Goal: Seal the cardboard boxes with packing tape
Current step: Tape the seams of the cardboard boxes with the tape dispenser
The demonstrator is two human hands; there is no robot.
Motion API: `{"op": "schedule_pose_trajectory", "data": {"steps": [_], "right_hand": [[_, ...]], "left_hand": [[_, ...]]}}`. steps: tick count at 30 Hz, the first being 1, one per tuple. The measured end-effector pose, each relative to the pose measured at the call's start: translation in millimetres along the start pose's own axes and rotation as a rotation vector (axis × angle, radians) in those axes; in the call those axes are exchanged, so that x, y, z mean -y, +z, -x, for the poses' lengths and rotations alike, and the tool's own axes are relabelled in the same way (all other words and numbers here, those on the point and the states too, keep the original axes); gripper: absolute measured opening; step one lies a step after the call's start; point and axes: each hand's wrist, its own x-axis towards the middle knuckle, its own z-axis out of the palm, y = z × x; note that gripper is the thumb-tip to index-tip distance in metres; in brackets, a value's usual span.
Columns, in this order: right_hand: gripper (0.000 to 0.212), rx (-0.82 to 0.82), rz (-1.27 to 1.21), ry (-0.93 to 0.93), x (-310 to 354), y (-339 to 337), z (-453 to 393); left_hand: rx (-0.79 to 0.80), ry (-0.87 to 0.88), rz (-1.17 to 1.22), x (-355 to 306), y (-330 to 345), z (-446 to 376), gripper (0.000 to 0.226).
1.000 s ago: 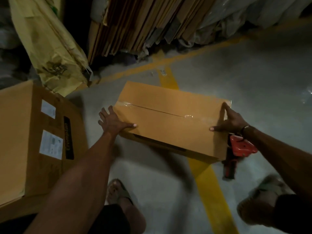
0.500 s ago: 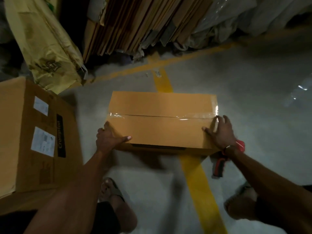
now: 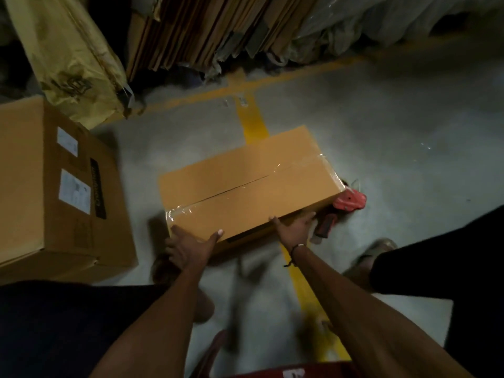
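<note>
A flat brown cardboard box (image 3: 245, 184) lies on the grey floor, its top seam covered by a strip of clear tape that wraps over both ends. My left hand (image 3: 188, 244) grips the box's near left corner, thumb on top. My right hand (image 3: 294, 230) holds the near edge further right, fingers under the rim. A red tape dispenser (image 3: 346, 205) lies on the floor just beyond the box's right end, partly hidden by it, and neither hand touches it.
A larger labelled cardboard box (image 3: 54, 192) stands at the left. Flattened cartons (image 3: 207, 31) and a yellow sack (image 3: 71, 58) lean at the back. Yellow floor lines (image 3: 253, 121) run under the box. My sandalled foot (image 3: 376, 252) is at the right.
The box has turned, its right end swinging away from me. Both hands slid from the box's ends to its near edge. The dispenser now lies clear of my right wrist.
</note>
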Motion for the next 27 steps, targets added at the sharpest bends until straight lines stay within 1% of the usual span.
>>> {"op": "schedule_pose_trajectory", "data": {"steps": [2, 3, 5, 6, 8, 9, 12, 14, 15, 16, 18, 19, 20, 21, 22, 23, 24, 25, 27], "right_hand": [[0.143, 0.129, -0.083, 0.081, -8.6, 17.4, 4.5], [0.148, 0.162, -0.113, 0.093, -10.4, 23.6, 8.3], [0.162, 0.201, -0.083, 0.052, -13.0, 32.3, 13.4], [0.158, 0.210, -0.073, 0.023, -13.1, 33.0, 14.2], [0.135, 0.191, -0.062, -0.011, -10.9, 28.9, 8.7], [0.130, 0.170, -0.049, -0.027, -10.7, 23.8, 2.9], [0.124, 0.139, 0.003, -0.073, -14.2, 5.7, -21.3], [0.118, 0.112, 0.025, -0.146, -10.3, -10.7, -31.9], [0.113, 0.098, 0.043, -0.192, -5.5, -21.2, -37.9], [0.107, 0.087, 0.066, -0.218, -0.9, -32.6, -46.5], [0.093, 0.065, 0.096, -0.236, 4.0, -51.9, -68.2], [0.086, 0.055, 0.094, -0.241, 5.6, -61.1, -76.3], [0.081, 0.051, 0.071, -0.238, 5.8, -67.8, -86.1], [0.079, 0.058, 0.048, -0.225, 3.6, -73.0, -94.4], [0.079, 0.072, 0.032, -0.209, 0.3, -76.6, -100.2], [0.078, 0.086, 0.021, -0.189, -4.0, -79.2, -103.9], [0.079, 0.101, 0.009, -0.180, -9.4, -80.5, -108.5], [0.084, 0.109, -0.015, -0.179, -17.1, -81.3, -112.6], [0.105, 0.123, -0.074, -0.149, -26.9, -85.4, -106.8]], "left_hand": [[0.020, -0.061, 0.009, -2.3, 4.9, 21.8, 0.144], [0.035, -0.094, 0.012, -3.6, 7.4, 31.3, 0.145], [0.076, -0.136, 0.026, -4.1, 12.1, 48.3, 0.145], [0.091, -0.139, 0.025, -3.4, 13.1, 56.3, 0.143], [0.073, -0.115, 0.038, 3.1, 20.2, 64.7, 0.137], [0.066, -0.101, 0.047, 6.3, 21.4, 68.6, 0.133], [0.071, -0.111, 0.123, 10.4, 26.7, 73.9, 0.126], [0.116, -0.129, 0.175, 6.7, 33.8, 75.0, 0.133], [0.174, -0.126, 0.217, 5.9, 46.8, 70.5, 0.135], [0.241, -0.150, 0.258, 6.6, 68.2, 63.4, 0.131], [0.264, -0.132, 0.369, 28.7, 157.1, 19.5, 0.129], [0.291, -0.121, 0.419, 20.6, 174.9, 18.8, 0.127], [0.323, -0.134, 0.484, 5.3, 179.9, 29.5, 0.118], [0.358, -0.160, 0.553, -11.7, 179.0, 42.3, 0.100], [0.412, -0.182, 0.621, -37.8, 159.1, 65.2, 0.079], [0.468, -0.191, 0.663, -69.0, 122.9, 95.5, 0.060], [0.520, -0.199, 0.695, -85.7, 115.9, 105.7, 0.049], [0.566, -0.214, 0.709, -97.5, 114.0, 110.7, 0.043], [0.658, -0.216, 0.696, -112.9, 113.1, 114.2, 0.036]]}}
